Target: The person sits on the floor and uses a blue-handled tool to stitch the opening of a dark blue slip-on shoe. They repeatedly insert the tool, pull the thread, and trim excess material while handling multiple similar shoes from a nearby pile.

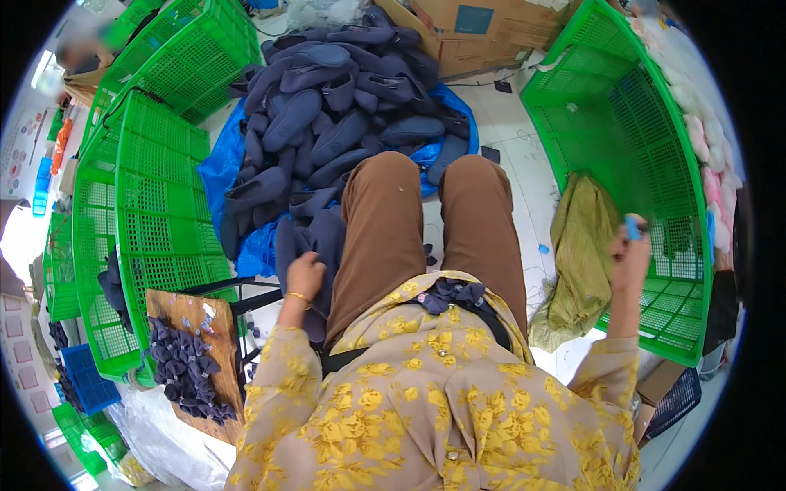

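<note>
My left hand (304, 278) is closed on a dark navy slipper (321, 237) beside my left thigh. Out to the right, my right hand (630, 245) is raised with its fingers closed around a small blue object (631, 227), too blurred to name. Beyond my knees, a big heap of navy slippers (327, 106) lies on blue plastic sheeting (221, 184). Small dark fabric bows (449, 295) rest at my waist on a dark strap. More fabric bows (190, 372) are piled on a wooden-topped stool (214, 315) at my left.
Green plastic crates (168, 196) stand along the left, and another large green crate (655, 139) is tipped on the right. An olive woven sack (577, 245) hangs by that crate. A cardboard box (491, 33) stands behind the heap. Scraps lie on the white floor (520, 172).
</note>
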A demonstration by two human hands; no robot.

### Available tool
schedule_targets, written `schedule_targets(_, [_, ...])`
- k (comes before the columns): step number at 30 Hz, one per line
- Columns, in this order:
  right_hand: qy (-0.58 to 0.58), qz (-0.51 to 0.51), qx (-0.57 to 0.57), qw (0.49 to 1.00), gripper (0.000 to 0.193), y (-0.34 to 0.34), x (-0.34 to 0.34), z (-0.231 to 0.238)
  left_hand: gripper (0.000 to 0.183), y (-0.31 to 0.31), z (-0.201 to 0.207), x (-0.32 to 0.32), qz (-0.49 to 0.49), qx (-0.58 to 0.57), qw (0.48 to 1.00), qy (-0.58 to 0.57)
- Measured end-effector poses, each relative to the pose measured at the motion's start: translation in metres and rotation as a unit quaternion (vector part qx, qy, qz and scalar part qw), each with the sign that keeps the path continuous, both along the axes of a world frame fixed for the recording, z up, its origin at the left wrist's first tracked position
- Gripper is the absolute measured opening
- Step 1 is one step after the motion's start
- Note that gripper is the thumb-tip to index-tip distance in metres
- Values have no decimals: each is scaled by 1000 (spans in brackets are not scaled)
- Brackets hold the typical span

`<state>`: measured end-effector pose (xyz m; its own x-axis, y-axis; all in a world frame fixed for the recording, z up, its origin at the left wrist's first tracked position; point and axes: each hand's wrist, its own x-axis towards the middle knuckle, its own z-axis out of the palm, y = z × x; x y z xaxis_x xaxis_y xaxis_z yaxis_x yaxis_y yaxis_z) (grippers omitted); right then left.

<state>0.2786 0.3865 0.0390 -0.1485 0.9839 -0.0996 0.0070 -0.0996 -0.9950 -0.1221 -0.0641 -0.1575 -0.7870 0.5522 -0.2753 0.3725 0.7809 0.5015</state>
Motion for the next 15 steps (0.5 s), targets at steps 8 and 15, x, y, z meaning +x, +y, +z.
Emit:
schedule_targets(8, [-279, 481, 178, 812, 32, -149, -89, 24, 21, 58, 192, 42, -191, 217, 925, 246])
schedule_targets(15, [-187, 508, 250, 803, 22, -157, -78, -8, 26, 111, 198, 92, -448, 116, 845, 268])
